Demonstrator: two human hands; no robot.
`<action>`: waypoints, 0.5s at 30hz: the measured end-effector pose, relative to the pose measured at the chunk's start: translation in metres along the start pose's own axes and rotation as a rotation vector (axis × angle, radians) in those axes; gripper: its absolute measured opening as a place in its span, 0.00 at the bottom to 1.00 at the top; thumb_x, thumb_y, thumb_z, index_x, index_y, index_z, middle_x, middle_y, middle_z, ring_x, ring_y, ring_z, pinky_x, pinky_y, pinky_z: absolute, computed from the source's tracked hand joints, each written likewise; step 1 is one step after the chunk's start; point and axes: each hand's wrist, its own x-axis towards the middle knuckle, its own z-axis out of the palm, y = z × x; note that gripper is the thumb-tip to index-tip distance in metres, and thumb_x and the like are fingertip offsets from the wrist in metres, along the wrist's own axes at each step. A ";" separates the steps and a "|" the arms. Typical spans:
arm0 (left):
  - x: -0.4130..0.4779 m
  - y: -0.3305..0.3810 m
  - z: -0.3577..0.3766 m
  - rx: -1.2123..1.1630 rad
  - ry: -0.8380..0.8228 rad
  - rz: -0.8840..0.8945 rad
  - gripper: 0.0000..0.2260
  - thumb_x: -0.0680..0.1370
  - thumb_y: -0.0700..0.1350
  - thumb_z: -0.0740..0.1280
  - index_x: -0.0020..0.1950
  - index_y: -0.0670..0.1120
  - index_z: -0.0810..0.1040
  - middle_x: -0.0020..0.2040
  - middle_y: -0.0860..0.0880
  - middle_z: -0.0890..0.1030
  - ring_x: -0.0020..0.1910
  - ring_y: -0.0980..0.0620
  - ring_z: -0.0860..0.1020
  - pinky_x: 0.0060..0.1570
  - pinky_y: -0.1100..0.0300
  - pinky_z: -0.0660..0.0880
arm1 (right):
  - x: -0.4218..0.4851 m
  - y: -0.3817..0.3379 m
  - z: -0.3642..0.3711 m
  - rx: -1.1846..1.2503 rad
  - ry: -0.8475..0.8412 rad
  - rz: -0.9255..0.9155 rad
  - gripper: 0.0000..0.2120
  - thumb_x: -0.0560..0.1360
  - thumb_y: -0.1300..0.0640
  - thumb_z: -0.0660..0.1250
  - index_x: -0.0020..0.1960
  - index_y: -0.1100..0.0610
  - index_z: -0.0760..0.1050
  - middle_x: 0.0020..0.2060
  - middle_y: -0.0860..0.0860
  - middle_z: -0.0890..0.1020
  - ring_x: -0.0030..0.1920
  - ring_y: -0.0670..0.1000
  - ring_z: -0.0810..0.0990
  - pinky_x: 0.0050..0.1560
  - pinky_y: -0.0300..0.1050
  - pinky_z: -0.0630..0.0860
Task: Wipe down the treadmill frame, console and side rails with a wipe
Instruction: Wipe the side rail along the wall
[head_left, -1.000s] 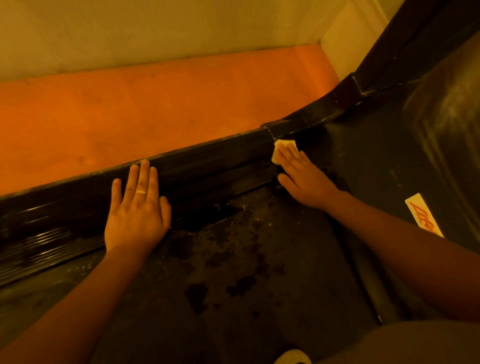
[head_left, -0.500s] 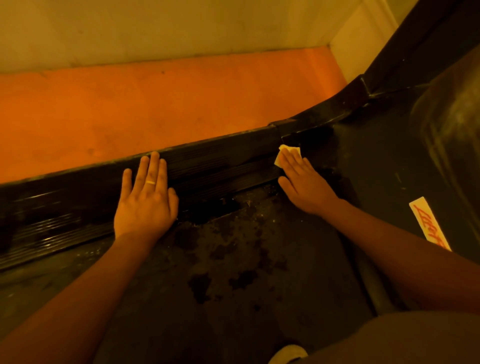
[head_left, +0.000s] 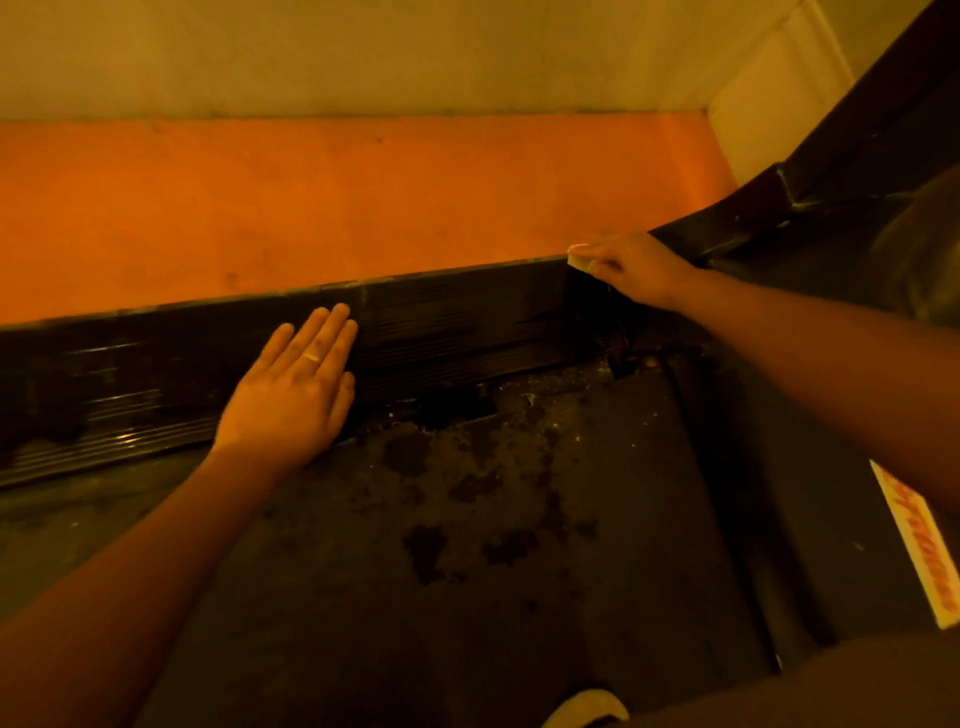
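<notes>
A workout room: treadmill rail (head_left: 441, 322) beside orange floor (head_left: 363, 208).

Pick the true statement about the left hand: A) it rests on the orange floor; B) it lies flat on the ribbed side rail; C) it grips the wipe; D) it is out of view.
B: the left hand lies with straight fingers on the side rail, while the right hand holds the wipe.
</notes>
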 end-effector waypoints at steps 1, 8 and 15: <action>-0.013 -0.017 -0.004 0.006 0.017 -0.007 0.27 0.82 0.51 0.51 0.77 0.38 0.66 0.79 0.42 0.63 0.77 0.43 0.63 0.75 0.42 0.59 | 0.000 0.000 -0.002 0.009 -0.013 -0.004 0.18 0.84 0.55 0.62 0.73 0.52 0.72 0.75 0.54 0.68 0.76 0.55 0.64 0.76 0.53 0.59; -0.066 -0.114 -0.027 0.056 0.007 0.025 0.28 0.83 0.51 0.50 0.77 0.35 0.63 0.79 0.38 0.61 0.77 0.36 0.63 0.73 0.35 0.62 | 0.003 -0.013 -0.018 0.052 -0.022 0.078 0.16 0.82 0.57 0.64 0.69 0.57 0.76 0.68 0.55 0.76 0.65 0.55 0.77 0.67 0.40 0.68; -0.069 -0.112 -0.023 0.057 0.042 0.028 0.27 0.82 0.49 0.51 0.77 0.34 0.64 0.79 0.38 0.62 0.77 0.37 0.64 0.74 0.36 0.61 | 0.014 -0.029 -0.009 0.121 0.062 0.120 0.13 0.81 0.61 0.65 0.65 0.61 0.79 0.55 0.54 0.82 0.46 0.35 0.76 0.42 0.23 0.64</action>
